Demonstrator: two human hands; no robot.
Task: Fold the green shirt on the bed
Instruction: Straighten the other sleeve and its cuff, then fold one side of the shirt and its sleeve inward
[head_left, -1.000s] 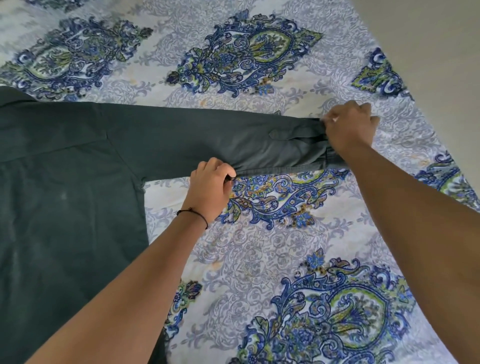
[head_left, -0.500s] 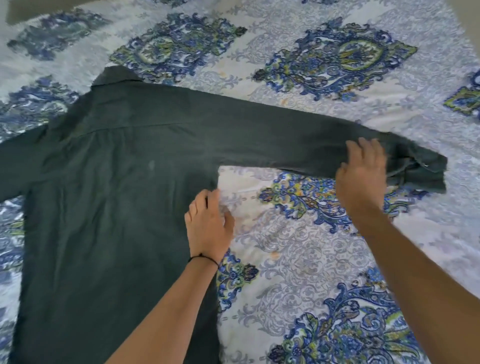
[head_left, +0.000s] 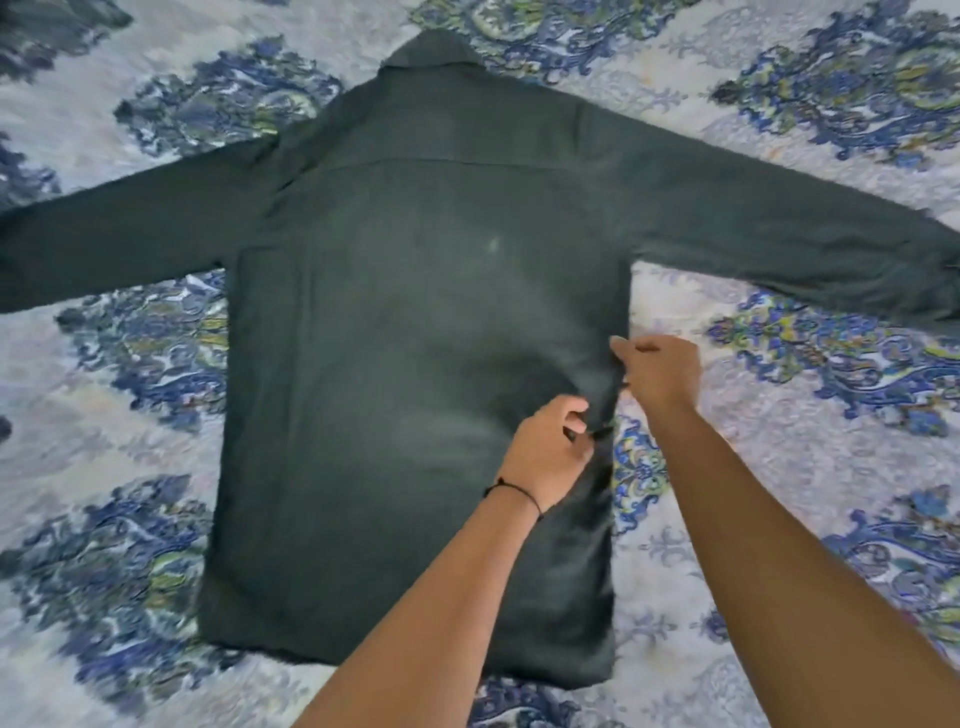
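Both our hands pinch the right side seam of the green shirt (head_left: 415, 364), midway down its body.

Our left hand (head_left: 545, 457), a black cord (head_left: 514, 491) round its wrist, closes thumb and fingers on the cloth just inside the seam; our right hand (head_left: 657, 371) curls shut on the same edge a little higher, and the cloth puckers between them. We see the shirt lying back up and flat on the bed (head_left: 779, 519), its long axis running from the hem at the near edge to the collar at the far edge, sleeves spread out to either side. Its left cuff is cut off by the frame and the right cuff sits at the frame's edge. Motion blur softens the patterned bedspread, and our forearms cover part of the hem.
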